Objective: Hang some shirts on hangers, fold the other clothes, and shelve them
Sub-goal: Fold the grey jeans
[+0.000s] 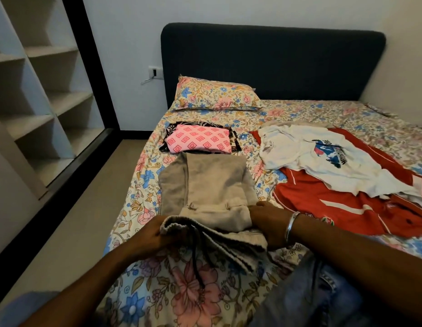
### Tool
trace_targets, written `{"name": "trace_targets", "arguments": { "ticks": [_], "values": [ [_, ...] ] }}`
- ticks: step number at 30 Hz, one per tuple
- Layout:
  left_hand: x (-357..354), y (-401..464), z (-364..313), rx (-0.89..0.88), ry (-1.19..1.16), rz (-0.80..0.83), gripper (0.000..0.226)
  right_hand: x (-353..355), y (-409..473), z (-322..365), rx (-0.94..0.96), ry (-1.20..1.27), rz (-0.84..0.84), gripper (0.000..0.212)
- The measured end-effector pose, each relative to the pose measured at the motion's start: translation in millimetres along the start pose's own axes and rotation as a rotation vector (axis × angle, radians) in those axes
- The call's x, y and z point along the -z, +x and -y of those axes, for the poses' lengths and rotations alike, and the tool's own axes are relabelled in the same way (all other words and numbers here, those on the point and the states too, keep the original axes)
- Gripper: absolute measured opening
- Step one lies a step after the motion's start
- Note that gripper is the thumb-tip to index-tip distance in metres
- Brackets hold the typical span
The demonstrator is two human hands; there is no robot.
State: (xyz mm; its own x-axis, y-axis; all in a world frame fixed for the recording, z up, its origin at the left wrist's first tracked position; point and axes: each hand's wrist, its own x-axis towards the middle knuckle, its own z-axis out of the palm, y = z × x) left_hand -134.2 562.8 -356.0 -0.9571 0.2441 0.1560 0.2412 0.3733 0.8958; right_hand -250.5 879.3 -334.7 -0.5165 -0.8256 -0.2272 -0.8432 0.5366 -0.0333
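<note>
Now my left hand (155, 234) and right hand (267, 221) each grip the beige pants' (205, 185) waistband, flat on the bed (323, 109) beside shirts (323, 161).

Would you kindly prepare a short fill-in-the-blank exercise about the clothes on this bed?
1. Both hands, the left hand and right hand, grip the ____ sweatpants.
2. The white T-shirt lies on a ____ garment.
3. The folded pink cloth lies between the sweatpants and the ____.

Missing words: grey; red; pillow
</note>
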Motion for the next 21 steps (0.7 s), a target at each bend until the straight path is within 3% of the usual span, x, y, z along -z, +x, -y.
{"name": "trace_targets", "arguments": {
  "ticks": [4,8,10,12,16,18,21],
  "values": [
    [1,2,-6,0.018,-0.153,-0.142,0.03,7,-4,9,0.049,0.275,-0.194,0.056],
    [5,5,-13,0.064,-0.321,-0.276,0.074,36,-6,21,0.035,0.748,-0.404,0.048],
    [13,5,-21,0.088,-0.32,-0.291,0.087,50,-11,25,-0.012,0.898,-0.341,0.034],
    [24,3,-33,0.083,-0.281,-0.221,0.074,59,-18,27,-0.042,0.963,-0.161,0.02],
    [33,-7,-49,0.132,-0.269,0.031,0.061,62,-25,19,0.001,1.0,0.11,0.026],
    [27,-8,-48,0.217,-0.353,0.032,0.071,59,-25,19,-0.029,1.072,0.135,0.033],
    [22,7,-44,0.352,-0.517,-0.132,0.08,56,-17,22,-0.13,1.248,-0.019,0.041]
  ]
}}
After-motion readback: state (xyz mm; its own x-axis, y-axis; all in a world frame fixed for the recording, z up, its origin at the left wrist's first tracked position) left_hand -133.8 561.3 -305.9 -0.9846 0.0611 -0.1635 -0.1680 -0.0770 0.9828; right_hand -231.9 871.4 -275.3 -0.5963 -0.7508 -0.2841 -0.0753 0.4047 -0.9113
